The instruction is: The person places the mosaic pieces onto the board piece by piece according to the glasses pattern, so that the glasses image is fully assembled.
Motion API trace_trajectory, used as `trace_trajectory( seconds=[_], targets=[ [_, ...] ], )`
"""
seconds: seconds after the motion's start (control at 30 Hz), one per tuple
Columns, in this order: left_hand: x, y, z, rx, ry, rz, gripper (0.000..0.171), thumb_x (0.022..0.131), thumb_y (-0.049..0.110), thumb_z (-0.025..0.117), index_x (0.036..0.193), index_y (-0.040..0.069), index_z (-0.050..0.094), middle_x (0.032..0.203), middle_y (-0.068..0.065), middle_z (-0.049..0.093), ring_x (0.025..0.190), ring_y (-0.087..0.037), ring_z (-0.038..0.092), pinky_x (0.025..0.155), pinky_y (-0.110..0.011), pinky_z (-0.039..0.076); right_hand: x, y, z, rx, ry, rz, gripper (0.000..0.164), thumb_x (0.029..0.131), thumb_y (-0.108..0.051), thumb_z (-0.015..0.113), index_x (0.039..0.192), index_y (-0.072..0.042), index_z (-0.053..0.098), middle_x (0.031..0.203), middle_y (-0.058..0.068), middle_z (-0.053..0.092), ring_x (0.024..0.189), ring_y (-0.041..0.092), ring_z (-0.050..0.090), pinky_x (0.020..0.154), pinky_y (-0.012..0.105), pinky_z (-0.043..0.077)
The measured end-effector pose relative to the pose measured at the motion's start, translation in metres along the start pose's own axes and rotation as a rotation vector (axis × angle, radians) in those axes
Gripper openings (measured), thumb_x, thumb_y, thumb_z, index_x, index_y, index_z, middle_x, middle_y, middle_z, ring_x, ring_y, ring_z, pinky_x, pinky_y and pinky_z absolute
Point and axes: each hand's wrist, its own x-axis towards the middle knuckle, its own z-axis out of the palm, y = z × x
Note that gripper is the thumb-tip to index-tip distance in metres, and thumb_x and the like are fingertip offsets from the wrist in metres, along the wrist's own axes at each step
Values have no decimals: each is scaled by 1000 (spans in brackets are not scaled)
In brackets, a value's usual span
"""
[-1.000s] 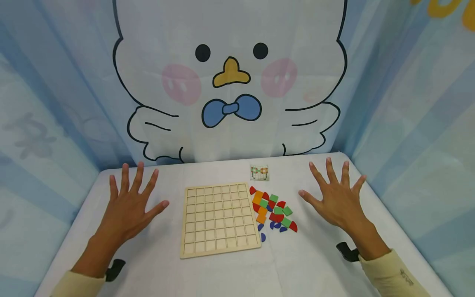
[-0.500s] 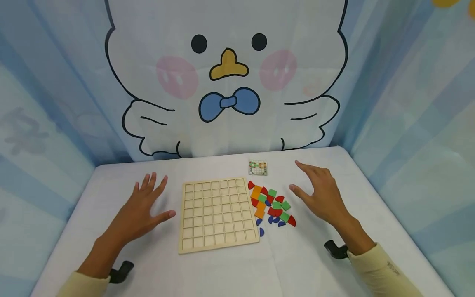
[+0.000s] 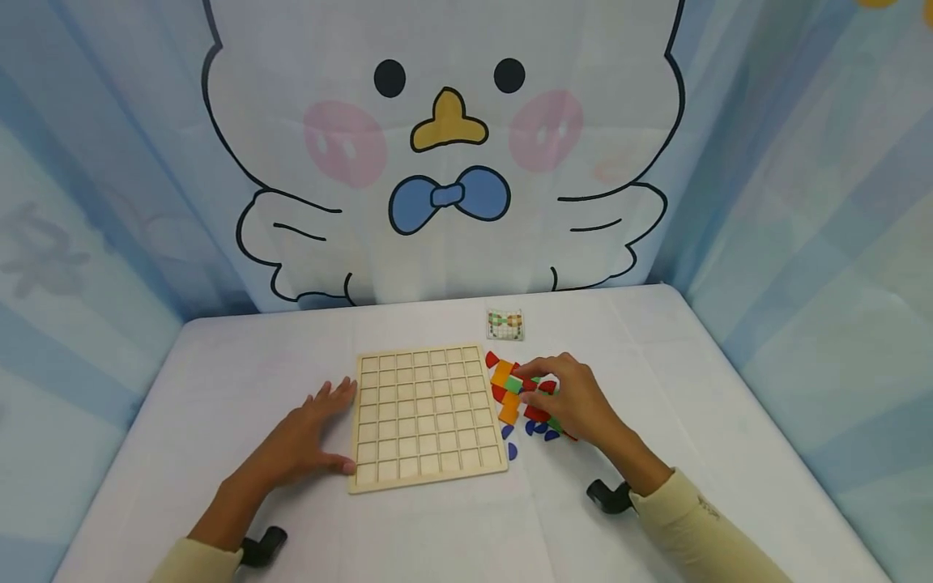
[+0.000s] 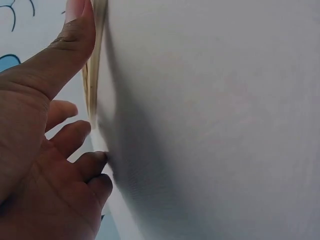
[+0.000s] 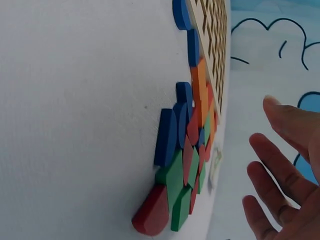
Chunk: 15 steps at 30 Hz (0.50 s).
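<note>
A square wooden grid board (image 3: 430,421) lies flat on the white table. At its left edge is my left hand (image 3: 300,444), thumb and fingers spread apart, fingertips right at the rim. The left wrist view has the thumb (image 4: 75,40) overlapping the board's edge (image 4: 91,95). Over the coloured pieces right of the board hovers my right hand (image 3: 572,401), hiding some of them. Its thumb and fingers are apart with nothing between them in the right wrist view. Under it lie orange squares (image 3: 509,409), green squares (image 5: 181,207), red quarter-rounds (image 5: 151,212) and blue half-rounds (image 5: 165,137).
A small printed pattern card (image 3: 505,324) lies behind the pieces, near the back of the table. Blue-and-white curtains (image 3: 802,243) with a cartoon bird stand along the back and both sides. Each wrist wears a black camera mount (image 3: 264,546).
Both hands have come inward and down from being spread wide above the table. The left has reached the board's left edge, the right the coloured pieces. The head view has tilted slightly down.
</note>
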Motion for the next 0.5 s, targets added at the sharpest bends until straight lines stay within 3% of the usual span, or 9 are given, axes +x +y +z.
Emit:
trace_trajectory(
  seconds=[0.3,0.5],
  targets=[
    [-1,0,2,-4,1,-10,125,66,44,99,167,11,34,174,-14,31,159,-54,23,121,-76,28,7,-5,16,-41,-76,-12,26,88,-11,88,111,-22,84,104,-1,74,98,23,58,86,34,51],
    [-1,0,4,6,-8,-23,124,66,48,97,167,12,34,173,-15,32,158,-56,23,119,-77,31,10,-4,24,-107,-61,-42,21,87,-11,88,106,-19,85,105,-2,79,94,19,57,87,34,51]
  ],
)
